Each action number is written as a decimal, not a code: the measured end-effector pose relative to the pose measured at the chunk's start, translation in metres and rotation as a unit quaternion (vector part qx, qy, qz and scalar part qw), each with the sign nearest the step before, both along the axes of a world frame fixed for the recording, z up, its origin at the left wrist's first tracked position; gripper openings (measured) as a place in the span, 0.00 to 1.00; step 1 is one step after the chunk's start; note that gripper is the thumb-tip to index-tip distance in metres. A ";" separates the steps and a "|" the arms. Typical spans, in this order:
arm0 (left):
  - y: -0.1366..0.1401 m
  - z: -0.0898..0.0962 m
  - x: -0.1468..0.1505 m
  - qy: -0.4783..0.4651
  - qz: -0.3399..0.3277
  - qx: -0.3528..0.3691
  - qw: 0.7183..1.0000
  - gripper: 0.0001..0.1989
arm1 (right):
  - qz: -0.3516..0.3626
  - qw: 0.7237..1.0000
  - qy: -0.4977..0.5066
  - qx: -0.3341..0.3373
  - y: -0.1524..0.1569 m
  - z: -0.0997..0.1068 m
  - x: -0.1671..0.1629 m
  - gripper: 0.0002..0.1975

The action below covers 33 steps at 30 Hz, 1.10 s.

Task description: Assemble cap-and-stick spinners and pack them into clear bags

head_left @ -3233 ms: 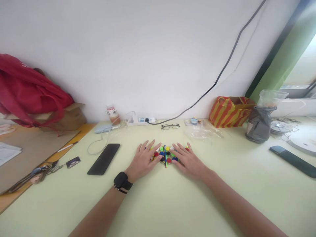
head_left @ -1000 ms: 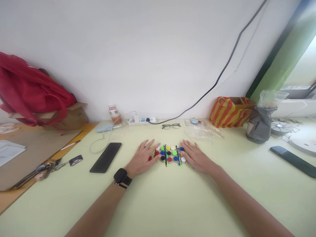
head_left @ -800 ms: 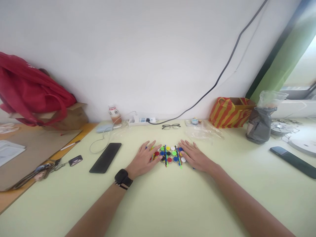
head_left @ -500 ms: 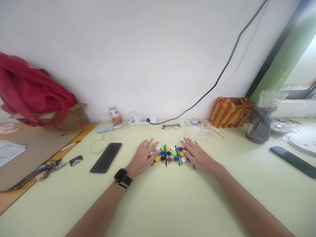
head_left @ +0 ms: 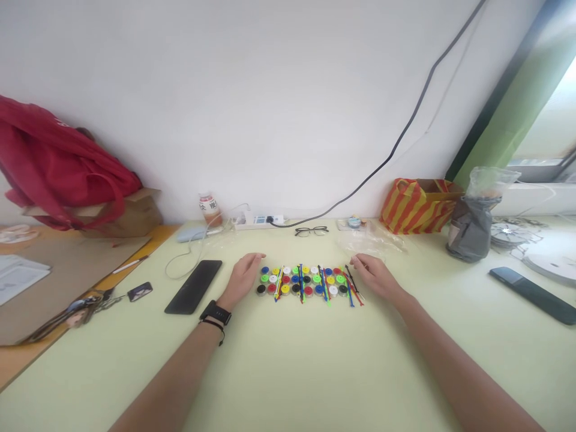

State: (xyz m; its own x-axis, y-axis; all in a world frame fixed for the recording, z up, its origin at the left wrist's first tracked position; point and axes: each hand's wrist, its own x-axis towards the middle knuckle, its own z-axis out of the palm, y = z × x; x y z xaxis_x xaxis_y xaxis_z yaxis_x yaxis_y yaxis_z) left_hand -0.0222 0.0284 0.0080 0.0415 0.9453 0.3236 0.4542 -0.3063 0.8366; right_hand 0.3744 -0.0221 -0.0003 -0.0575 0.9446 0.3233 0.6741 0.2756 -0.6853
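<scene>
Small round pots with coloured lids [head_left: 307,279] stand in three rows on the pale green table [head_left: 288,360]. Their lids are white, black, red, blue, green and yellow. Thin coloured plastic strips [head_left: 323,285], like cable ties, lie in several bundles across and beside the rows. At the left end of the rows my left hand [head_left: 245,276] rests on edge, open, holding nothing. My right hand [head_left: 375,276] rests likewise at the right end, beside a bundle with black, red and blue strips [head_left: 353,287]. Both hands are apart from the pots, fingers loosely bent.
A black phone [head_left: 193,287] lies left of my left hand. Behind are a bottle [head_left: 210,210], a power strip [head_left: 258,221], eyeglasses [head_left: 311,230] and clear plastic wrapping [head_left: 371,239]. To the right stand a striped bag [head_left: 411,207], a grey bag [head_left: 470,231] and a dark handset [head_left: 533,295].
Both hands have moved outward off the ends of the rows and turned from palm down onto their edges. The outer pots and the right-hand bundle of strips are now uncovered.
</scene>
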 end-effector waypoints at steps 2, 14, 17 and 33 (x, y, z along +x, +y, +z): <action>0.001 0.000 -0.001 -0.024 0.010 -0.006 1.000 0.16 | -0.004 1.000 0.012 0.002 0.002 -0.003 -0.003 0.24; 0.005 0.003 -0.006 -0.237 0.040 -0.083 0.967 0.28 | -0.094 0.984 0.153 -0.017 0.014 -0.018 0.008 0.30; 0.004 0.003 -0.004 -0.273 0.050 -0.081 0.957 0.27 | -0.094 0.980 0.172 -0.019 0.013 -0.017 0.006 0.30; 0.010 0.015 -0.018 -0.445 -0.011 -0.132 0.886 0.33 | -0.084 0.937 0.339 -0.034 0.020 -0.022 0.016 0.28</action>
